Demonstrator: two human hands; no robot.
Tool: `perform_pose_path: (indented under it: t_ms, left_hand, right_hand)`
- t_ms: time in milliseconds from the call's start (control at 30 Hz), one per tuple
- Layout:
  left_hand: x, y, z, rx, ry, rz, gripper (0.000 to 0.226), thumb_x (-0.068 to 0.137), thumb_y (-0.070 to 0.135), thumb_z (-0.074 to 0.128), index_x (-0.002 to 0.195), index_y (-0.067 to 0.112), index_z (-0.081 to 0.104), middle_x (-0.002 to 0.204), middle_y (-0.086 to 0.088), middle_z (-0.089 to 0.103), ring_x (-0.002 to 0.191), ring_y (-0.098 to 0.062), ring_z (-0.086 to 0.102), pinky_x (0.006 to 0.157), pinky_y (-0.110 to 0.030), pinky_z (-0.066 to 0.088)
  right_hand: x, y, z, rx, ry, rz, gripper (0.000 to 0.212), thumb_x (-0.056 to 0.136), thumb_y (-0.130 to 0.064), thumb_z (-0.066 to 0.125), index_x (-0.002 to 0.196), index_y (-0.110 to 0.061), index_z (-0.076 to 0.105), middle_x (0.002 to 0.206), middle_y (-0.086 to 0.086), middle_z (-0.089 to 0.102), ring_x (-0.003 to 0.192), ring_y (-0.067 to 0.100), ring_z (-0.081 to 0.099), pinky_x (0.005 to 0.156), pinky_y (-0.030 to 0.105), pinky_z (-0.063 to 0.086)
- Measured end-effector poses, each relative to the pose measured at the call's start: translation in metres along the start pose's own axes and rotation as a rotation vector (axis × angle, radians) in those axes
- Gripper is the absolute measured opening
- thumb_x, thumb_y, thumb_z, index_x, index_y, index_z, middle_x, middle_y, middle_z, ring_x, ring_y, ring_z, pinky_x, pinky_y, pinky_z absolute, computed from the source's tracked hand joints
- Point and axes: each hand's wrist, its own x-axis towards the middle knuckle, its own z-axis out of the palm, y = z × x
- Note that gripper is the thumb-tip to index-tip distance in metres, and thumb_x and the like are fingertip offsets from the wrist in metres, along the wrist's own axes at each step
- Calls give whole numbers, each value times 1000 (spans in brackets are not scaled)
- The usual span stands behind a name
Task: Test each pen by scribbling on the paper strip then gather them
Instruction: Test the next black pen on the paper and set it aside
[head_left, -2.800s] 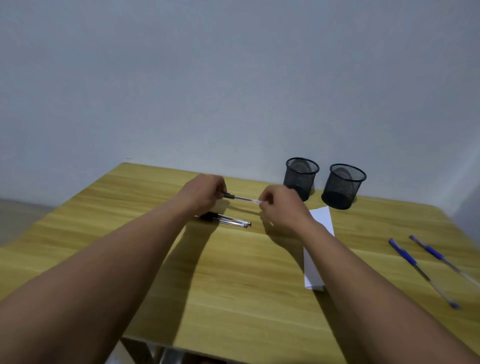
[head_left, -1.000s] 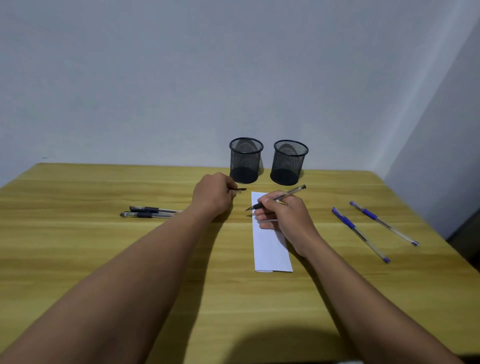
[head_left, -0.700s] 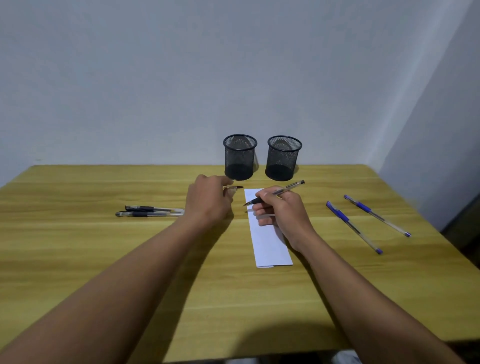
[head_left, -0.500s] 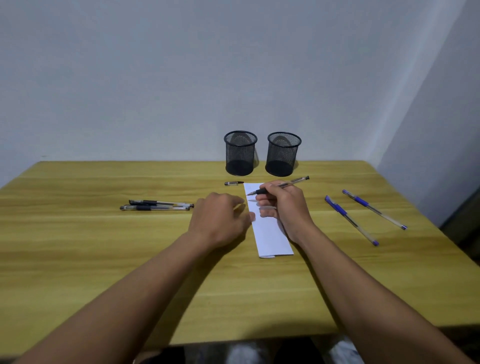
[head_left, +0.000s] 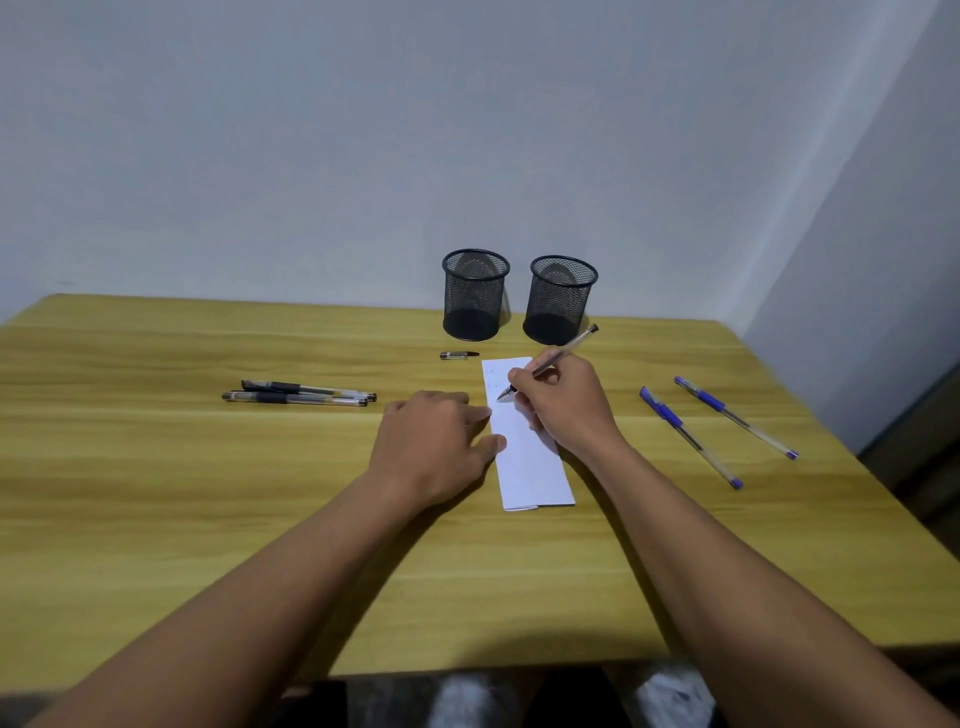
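The paper strip (head_left: 530, 467) lies mid-way across the worktop (head_left: 208, 493), running front to back. Behind it stand a left holder (head_left: 475, 296) and a right holder (head_left: 560, 301), side by side, with a pen cap (head_left: 458, 355) just before the left one. Left of the strip a pair of pens (head_left: 301, 393) lies touching; well to the right a second pair (head_left: 691, 439) lies apart. The left hand (head_left: 431, 447) rests at the strip's left edge. The right hand (head_left: 566, 405) rests on the strip, its pen (head_left: 563, 348) tip-down on the paper.

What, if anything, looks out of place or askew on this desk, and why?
Only a loose pen cap, lying on the table just left of the far end of the paper strip, apart from the black pen that the right hand grips. The mesh pen cups stand upright; nothing looks spilled or damaged.
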Motion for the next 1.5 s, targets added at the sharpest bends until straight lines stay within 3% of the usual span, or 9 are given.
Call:
perform_pose_path:
  t_ms: [200,433,600,767,900,1100,1200,1367,1500]
  left_hand:
    - [-4,-1,6,30,13,34,52,94,61,45,136,35,58,149,1,51,139,-21,43,110,-42,39]
    - [-5,1,3,36,10,34,50,95,59,45,138,34,57,150,2,50,139,-19,43,108,-39,39]
    - [-5,1,1,54,-12,21,52,95,59,44,140,35,55,152,4,48,142,-19,40,108,-39,38]
    - [-5,4,-2,62,-32,13,52,96,59,44,141,35,54,151,4,49,141,-20,40,107,-39,39]
    - [-7,6,-5,74,-35,22,50,96,57,45,138,33,57,137,2,60,132,-21,48,99,-38,44]
    - [-7,8,-8,70,-32,20,50,96,57,46,138,33,57,136,3,61,131,-20,49,97,-37,44]
    - [-8,7,-8,76,-32,24,49,96,56,45,138,33,57,137,2,60,131,-21,48,97,-36,44]
    - [-7,6,-7,69,-39,19,50,97,56,45,141,34,54,149,4,51,138,-20,43,103,-37,41]
    - [-6,8,-8,61,-45,10,47,97,54,45,137,33,58,140,2,58,132,-22,48,99,-38,43]
  right_hand:
    - [4,7,4,-27,-37,-18,15,92,-27,71,84,-14,67,69,1,71,60,14,65,60,33,53]
    - [1,6,6,-70,32,-42,19,96,-30,68,84,-14,67,67,-2,72,52,9,64,53,26,51]
    - [1,7,4,-64,-22,-25,15,91,-27,71,83,-15,67,68,0,73,64,18,72,65,42,60]
    - [-1,8,4,-99,2,-51,16,93,-28,68,84,-15,65,66,2,71,59,15,67,60,36,56]
    - [-2,7,3,-88,6,-50,17,94,-23,67,82,-11,63,61,4,70,50,13,64,56,33,53]
    - [-1,6,3,-96,38,-24,18,95,-23,65,84,-9,64,64,5,71,50,14,66,54,30,53]
    - [0,5,4,-68,67,-8,18,96,-25,66,86,-10,66,68,4,72,53,13,67,50,21,51]
    - [1,5,4,-114,44,12,15,89,-23,67,81,-10,64,64,5,68,58,20,67,55,34,53]
    - [2,-3,2,-23,67,86,18,92,-23,65,87,-5,68,66,5,70,50,12,63,49,27,50]
